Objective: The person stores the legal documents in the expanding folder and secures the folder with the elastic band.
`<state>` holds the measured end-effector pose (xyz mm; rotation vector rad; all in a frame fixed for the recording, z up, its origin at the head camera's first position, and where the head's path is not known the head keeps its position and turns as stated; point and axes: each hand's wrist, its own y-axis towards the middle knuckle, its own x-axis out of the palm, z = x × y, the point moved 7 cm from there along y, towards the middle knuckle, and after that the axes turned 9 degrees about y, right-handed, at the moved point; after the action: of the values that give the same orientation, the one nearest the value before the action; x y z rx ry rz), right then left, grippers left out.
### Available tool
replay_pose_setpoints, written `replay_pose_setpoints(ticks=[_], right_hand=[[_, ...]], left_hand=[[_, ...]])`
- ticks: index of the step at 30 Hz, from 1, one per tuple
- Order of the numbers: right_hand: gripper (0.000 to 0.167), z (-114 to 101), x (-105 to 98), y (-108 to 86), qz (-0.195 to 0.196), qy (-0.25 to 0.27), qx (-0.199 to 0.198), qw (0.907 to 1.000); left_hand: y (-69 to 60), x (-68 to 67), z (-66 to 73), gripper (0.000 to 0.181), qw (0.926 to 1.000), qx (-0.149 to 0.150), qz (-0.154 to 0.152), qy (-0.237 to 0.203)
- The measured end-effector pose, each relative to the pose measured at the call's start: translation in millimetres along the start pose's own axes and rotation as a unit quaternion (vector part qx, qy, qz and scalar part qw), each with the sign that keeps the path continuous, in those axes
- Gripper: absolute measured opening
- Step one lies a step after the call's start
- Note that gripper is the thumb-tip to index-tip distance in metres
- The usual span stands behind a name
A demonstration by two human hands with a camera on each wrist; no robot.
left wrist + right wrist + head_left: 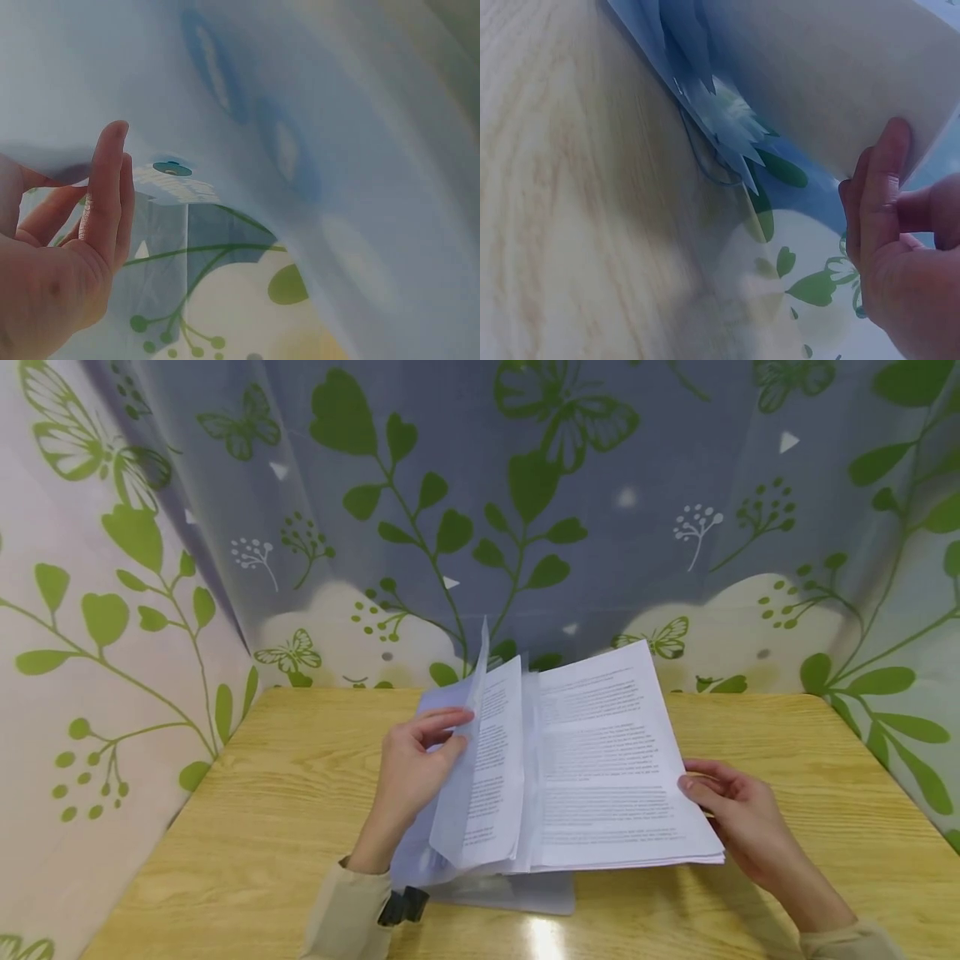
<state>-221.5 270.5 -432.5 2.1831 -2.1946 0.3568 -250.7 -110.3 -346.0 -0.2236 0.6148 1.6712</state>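
A bluish plastic folder [543, 900] lies on the table with printed sheets [607, 760] spread open above it. My left hand [416, 764] pinches the raised edge of a translucent leaf [457, 793] on the left side. In the left wrist view this leaf [315, 97] is pale blue with blurred blue marks, above the hand [82, 240]. My right hand [742, 814] holds the right-hand stack by its outer edge, thumb on top. The right wrist view shows the fingers [885, 180] behind the raised sheets [832, 75].
The wood-grain table [247, 827] extends on both sides of the folder. A curtain [465, 510] with green leaves and butterflies hangs along the back and sides. A black band [403, 906] sits at my left sleeve [345, 902].
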Motion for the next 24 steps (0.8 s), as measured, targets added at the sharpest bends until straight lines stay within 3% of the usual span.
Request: replay_pose_setpoints(ticks=[7, 24], right_hand=[[0.017, 6, 8, -1.9, -0.009, -0.007, 0.012, 0.9999], [0.041, 4, 28, -1.2, -0.005, -0.053, 0.002, 0.9986]], left_hand=[[-0.1, -0.9, -1.3, 0.029, 1.0000, 0.002, 0.003, -0.001], [-1.3, -1.1, 0.5, 0.027, 1.0000, -0.002, 0.000, 0.001]])
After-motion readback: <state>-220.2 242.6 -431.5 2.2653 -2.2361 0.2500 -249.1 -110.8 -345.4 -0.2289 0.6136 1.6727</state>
